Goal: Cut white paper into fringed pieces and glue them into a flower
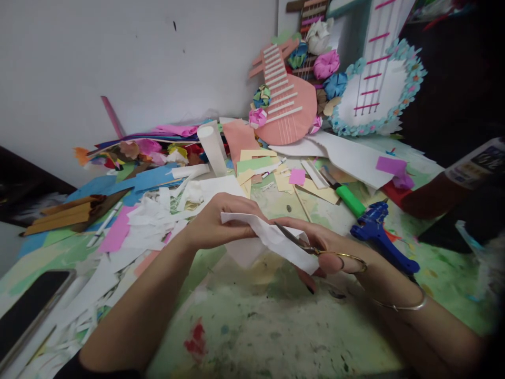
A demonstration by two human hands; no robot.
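Note:
My left hand [226,218] pinches a piece of white paper [272,242] between thumb and fingers, above the paint-stained table [252,326]. The paper slants down to the right, creased, with a lower flap hanging beneath. My right hand [327,247] holds gold-handled scissors [302,243], thumb in one loop. Their dark blades lie over the paper and point up and left towards my left hand. Some fingers of my right hand are hidden behind the paper.
A blue glue gun [373,223] and a green-handled knife [349,200] lie at right, near a dark bottle [445,184]. White scraps [152,221] and a phone [33,310] are at left. Paper instruments [294,105] lean on the wall behind a white roll [213,150].

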